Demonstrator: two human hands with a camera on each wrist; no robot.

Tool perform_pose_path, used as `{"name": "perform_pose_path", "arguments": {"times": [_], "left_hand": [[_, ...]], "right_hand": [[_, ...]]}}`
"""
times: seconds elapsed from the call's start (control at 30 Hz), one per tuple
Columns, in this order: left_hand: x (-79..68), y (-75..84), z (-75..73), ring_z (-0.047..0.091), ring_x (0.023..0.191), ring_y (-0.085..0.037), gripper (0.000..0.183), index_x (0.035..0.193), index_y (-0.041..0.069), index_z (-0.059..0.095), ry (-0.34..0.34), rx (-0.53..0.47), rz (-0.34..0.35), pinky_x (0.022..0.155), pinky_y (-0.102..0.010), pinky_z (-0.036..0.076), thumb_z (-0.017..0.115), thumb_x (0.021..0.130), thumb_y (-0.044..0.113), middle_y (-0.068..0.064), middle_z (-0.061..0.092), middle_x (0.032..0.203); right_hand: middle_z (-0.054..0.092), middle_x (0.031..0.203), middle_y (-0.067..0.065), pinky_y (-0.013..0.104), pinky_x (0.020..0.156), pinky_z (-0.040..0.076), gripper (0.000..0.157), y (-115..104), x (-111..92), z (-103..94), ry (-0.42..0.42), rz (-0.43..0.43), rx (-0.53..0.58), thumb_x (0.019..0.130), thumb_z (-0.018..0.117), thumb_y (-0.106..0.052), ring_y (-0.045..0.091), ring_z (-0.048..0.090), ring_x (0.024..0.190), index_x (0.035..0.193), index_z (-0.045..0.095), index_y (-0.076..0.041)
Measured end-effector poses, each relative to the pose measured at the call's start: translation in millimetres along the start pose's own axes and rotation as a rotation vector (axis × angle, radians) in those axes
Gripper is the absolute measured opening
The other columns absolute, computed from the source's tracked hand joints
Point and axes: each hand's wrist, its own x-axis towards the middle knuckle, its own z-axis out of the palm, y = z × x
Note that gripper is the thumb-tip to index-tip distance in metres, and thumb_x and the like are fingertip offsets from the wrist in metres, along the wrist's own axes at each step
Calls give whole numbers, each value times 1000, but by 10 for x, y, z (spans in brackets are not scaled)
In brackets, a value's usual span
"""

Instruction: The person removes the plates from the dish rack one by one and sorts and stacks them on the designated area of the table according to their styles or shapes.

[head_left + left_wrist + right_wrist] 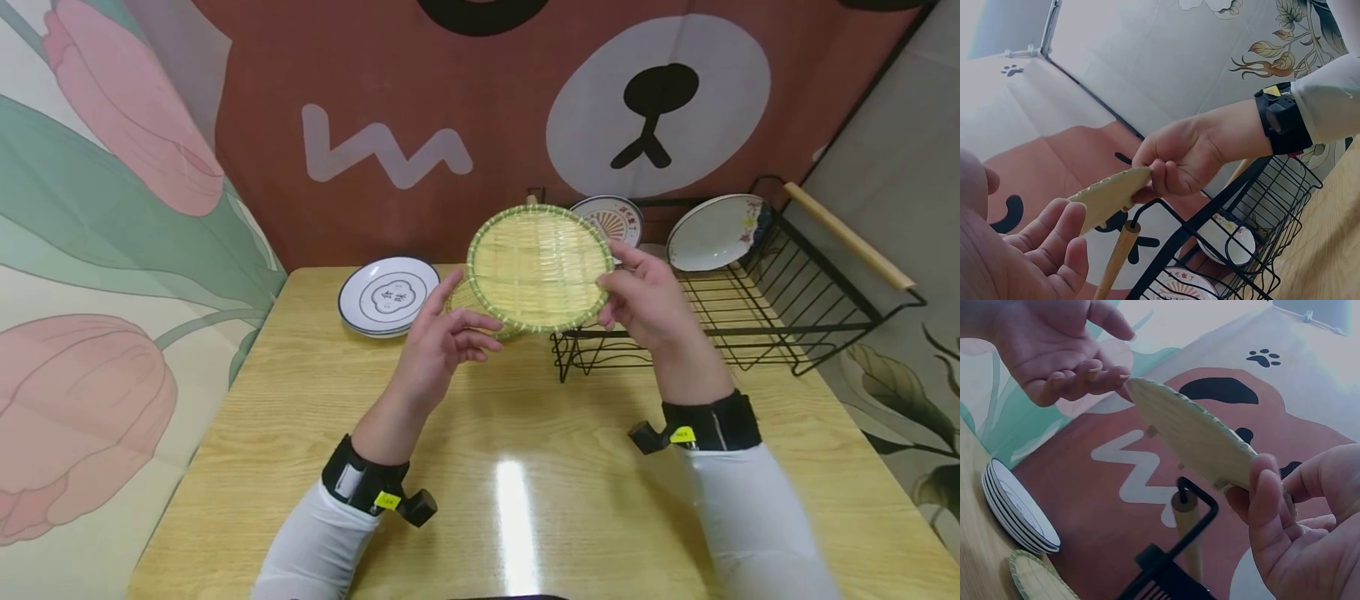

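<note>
Yellow, green-edged woven oval tray (540, 268)

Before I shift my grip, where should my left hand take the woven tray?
Probably the left rim of the woven tray, coming from the left, fingers behind, thumb in front: the edge is thin and your right hand pinches the opposite side.

From my feed I make out 1 pale yellow woven tray (540, 267) with a green-bound rim, its outline rounded. It is tilted in the air beside the left end of the wire rack (750, 331), pinched at its right edge by my right hand (648, 300). Small stubs project from its underside.
</note>
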Motion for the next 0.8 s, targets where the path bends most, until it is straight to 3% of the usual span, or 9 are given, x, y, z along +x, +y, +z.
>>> {"name": "perform_pose_path", "arguments": {"times": [0.27, 0.53, 0.8], "left_hand": [[-12, 11, 10, 74, 78, -13, 60, 165, 21, 17, -16, -4, 23, 71, -27, 56, 34, 108, 18, 4, 77, 94], [9, -13, 34, 74, 75, -11, 64, 165, 19, 17, 9, -3, 1, 69, -26, 56, 38, 105, 13, 4, 77, 88], [7, -27, 53, 74, 73, -9, 71, 166, 23, 16, 26, 67, 23, 67, -25, 56, 43, 102, 10, 6, 76, 88]], "right_hand": [[76, 85, 8, 22, 45, 55, 62, 116, -64, 56, 39, -23, 39, 100, 46, 9, 12, 67, 48, 159, 26, 7], [78, 86, 9, 23, 47, 57, 58, 129, -115, 88, 17, -50, 64, 102, 45, 8, 12, 70, 51, 158, 30, 6], [78, 80, 9, 24, 45, 56, 60, 157, -134, 124, -7, -66, 33, 103, 47, 5, 14, 70, 51, 159, 27, 4]]}}
